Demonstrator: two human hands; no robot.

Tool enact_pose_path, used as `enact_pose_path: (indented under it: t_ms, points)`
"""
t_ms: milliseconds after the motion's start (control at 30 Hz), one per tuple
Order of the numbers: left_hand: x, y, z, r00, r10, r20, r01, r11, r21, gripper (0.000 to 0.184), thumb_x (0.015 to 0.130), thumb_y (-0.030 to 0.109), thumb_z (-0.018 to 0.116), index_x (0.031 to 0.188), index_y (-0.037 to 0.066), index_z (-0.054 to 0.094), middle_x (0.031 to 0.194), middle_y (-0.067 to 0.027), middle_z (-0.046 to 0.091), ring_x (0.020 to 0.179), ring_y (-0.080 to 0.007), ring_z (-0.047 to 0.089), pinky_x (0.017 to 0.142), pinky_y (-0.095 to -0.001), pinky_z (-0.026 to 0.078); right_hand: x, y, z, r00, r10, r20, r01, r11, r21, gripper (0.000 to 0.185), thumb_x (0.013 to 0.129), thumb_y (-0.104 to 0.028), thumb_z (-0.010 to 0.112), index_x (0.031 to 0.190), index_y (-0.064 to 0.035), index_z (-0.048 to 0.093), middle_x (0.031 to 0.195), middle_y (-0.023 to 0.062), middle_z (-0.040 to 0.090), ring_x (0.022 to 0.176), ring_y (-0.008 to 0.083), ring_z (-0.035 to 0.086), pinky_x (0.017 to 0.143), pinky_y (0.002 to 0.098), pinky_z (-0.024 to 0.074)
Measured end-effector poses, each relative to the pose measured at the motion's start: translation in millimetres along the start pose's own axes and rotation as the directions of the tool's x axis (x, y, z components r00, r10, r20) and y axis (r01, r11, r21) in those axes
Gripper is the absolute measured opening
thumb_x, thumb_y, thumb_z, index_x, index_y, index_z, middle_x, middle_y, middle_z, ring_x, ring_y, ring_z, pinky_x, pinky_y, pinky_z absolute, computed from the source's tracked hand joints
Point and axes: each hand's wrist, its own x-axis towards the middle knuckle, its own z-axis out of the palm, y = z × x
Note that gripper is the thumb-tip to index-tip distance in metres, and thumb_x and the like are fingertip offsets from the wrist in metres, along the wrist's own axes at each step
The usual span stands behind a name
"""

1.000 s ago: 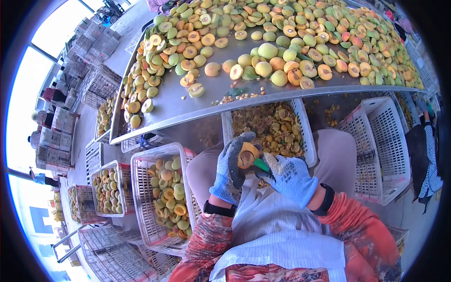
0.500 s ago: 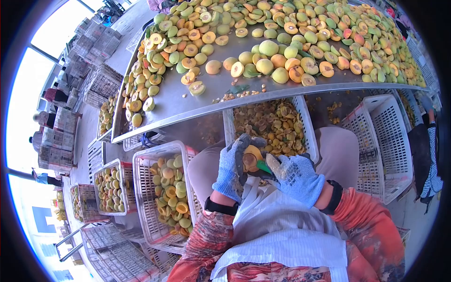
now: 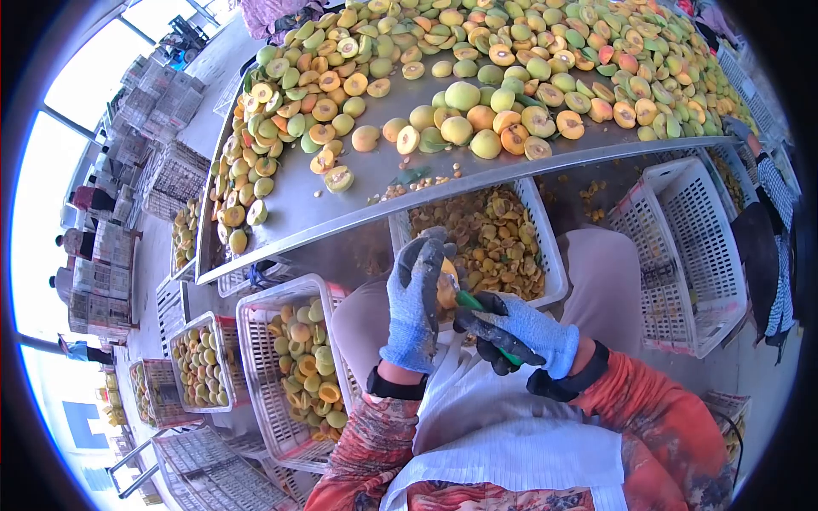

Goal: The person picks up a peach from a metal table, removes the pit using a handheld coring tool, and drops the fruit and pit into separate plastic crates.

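Observation:
My left hand (image 3: 412, 305), in a blue glove with dark, soiled fingers, is closed around a peach half (image 3: 446, 285) with orange flesh. My right hand (image 3: 527, 330), gloved the same way, grips a green-handled tool (image 3: 469, 300). The tool's front end meets the fruit, and its tip is hidden there. Both hands are over my lap, at the near edge of a white crate (image 3: 552, 260) of brownish-yellow scraps and pieces. Beyond it, a metal table (image 3: 375, 175) carries many whole and halved peaches (image 3: 456, 129).
To my left stands a crate (image 3: 256, 375) of peach halves, with another filled crate (image 3: 200, 362) beyond it. Stacked white crates (image 3: 694, 255) are on my right. The table's raised metal edge (image 3: 477, 177) runs just ahead. Another person's patterned sleeve (image 3: 777, 196) shows at far right.
The peach half has turned in my left hand, so its cut face and pit no longer face me. My right hand has rotated and dropped slightly, showing more green handle. The view has shifted a little.

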Motion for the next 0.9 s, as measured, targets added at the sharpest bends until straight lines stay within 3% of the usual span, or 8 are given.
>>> enact_pose_path:
  t_ms: [133, 267, 367, 433, 533, 667, 833, 900]
  points:
    - [-3.2, -1.4, -12.5, 0.971, -0.174, -0.162, 0.169, 0.985, -0.043, 0.027, 0.087, 0.019, 0.054, 0.098, -0.005, 0.06, 0.085, -0.012, 0.064, 0.072, -0.019, 0.062, 0.061, -0.0285, 0.053, 4.6, 8.2, 6.6, 0.992, -0.102, 0.074, 0.098, 0.994, 0.056, 0.028, 0.086, -0.027, 0.059, 0.103, -0.0073, 0.048, 0.057, 0.0018, 0.047, 0.038, 0.0099, 0.042, 0.034, 0.023, 0.037]
    - [10.1, 22.5, -21.0, 0.83, -0.479, 0.286, 0.492, 0.87, 0.029, 0.022, 0.082, 0.011, 0.054, 0.094, -0.006, 0.063, 0.087, -0.0118, 0.065, 0.075, -0.0188, 0.063, 0.069, -0.0282, 0.05, -8.2, -8.1, -0.9, 0.986, 0.036, 0.165, -0.028, 0.998, -0.05, 0.036, 0.085, -0.036, 0.06, 0.103, -0.0069, 0.049, 0.054, 0.0011, 0.046, 0.037, 0.01, 0.042, 0.033, 0.0234, 0.0364]
    - [15.5, 28.2, -14.4, 0.843, -0.411, 0.347, 0.379, 0.911, 0.161, 0.023, 0.082, 0.013, 0.055, 0.093, -0.007, 0.063, 0.087, -0.0115, 0.065, 0.076, -0.0183, 0.063, 0.069, -0.0275, 0.05, -12.9, -10.2, -5.3, 0.967, 0.032, 0.253, -0.067, 0.989, 0.131, 0.04, 0.087, -0.042, 0.054, 0.095, -0.0025, 0.059, 0.05, -0.0014, 0.045, 0.035, 0.0082, 0.038, 0.033, 0.0217, 0.0301]
    - [19.2, 21.6, -6.4, 0.929, 0.011, 0.37, -0.185, 0.879, 0.44, 0.025, 0.083, 0.015, 0.055, 0.092, -0.007, 0.063, 0.084, -0.0115, 0.065, 0.077, -0.018, 0.062, 0.069, -0.0263, 0.048, -6.0, 6.5, -8.3, 0.953, -0.043, 0.3, -0.05, 0.954, 0.296, 0.041, 0.088, -0.041, 0.053, 0.095, -0.002, 0.059, 0.05, -0.0018, 0.044, 0.035, 0.0077, 0.038, 0.033, 0.0215, 0.0298]
    - [31.2, 17.1, 2.8, 0.908, -0.088, 0.409, -0.144, 0.852, 0.503, 0.03, 0.084, 0.024, 0.056, 0.09, -0.005, 0.064, 0.079, -0.0088, 0.066, 0.07, -0.0128, 0.06, 0.067, -0.0248, 0.047, -5.6, 11.1, -15.1, 0.935, -0.12, 0.333, -0.056, 0.878, 0.475, 0.04, 0.089, -0.04, 0.051, 0.096, -0.0007, 0.058, 0.048, -0.0031, 0.042, 0.035, 0.0068, 0.037, 0.034, 0.021, 0.0287]
    - [45.3, 18.6, 17.3, 0.634, -0.666, 0.392, 0.595, 0.744, 0.304, 0.042, 0.088, 0.034, 0.054, 0.086, -0.007, 0.063, 0.078, -0.0131, 0.065, 0.07, -0.0201, 0.063, 0.064, -0.0293, 0.051, 2.7, 11.4, -30.1, 0.969, -0.123, 0.213, 0.066, 0.964, 0.258, 0.036, 0.087, -0.037, 0.056, 0.099, -0.0032, 0.057, 0.051, -0.0008, 0.046, 0.035, 0.0077, 0.04, 0.034, 0.0215, 0.0305]
    - [55.5, -2.2, 30.4, 0.638, -0.69, 0.342, 0.71, 0.699, 0.084, 0.043, 0.089, 0.036, 0.05, 0.092, -0.006, 0.059, 0.084, -0.018, 0.063, 0.069, -0.0272, 0.063, 0.061, -0.0361, 0.054, 5.3, -6.6, -53.0, 0.974, -0.178, 0.139, 0.185, 0.982, -0.04, 0.034, 0.084, -0.036, 0.06, 0.1, -0.0057, 0.055, 0.053, 0.0004, 0.047, 0.037, 0.0094, 0.042, 0.034, 0.0228, 0.0324]
    - [59.6, -2.9, 40.8, 0.723, -0.627, 0.289, 0.677, 0.726, -0.12, 0.041, 0.09, 0.034, 0.049, 0.096, -0.006, 0.059, 0.086, -0.0171, 0.063, 0.068, -0.0258, 0.063, 0.057, -0.034, 0.055, 10.4, -10.6, -67.1, 0.883, -0.459, 0.099, 0.435, 0.721, -0.54, 0.036, 0.082, -0.036, 0.06, 0.103, -0.006, 0.054, 0.057, 0.005, 0.054, 0.043, 0.0159, 0.051, 0.04, 0.0278, 0.0398]
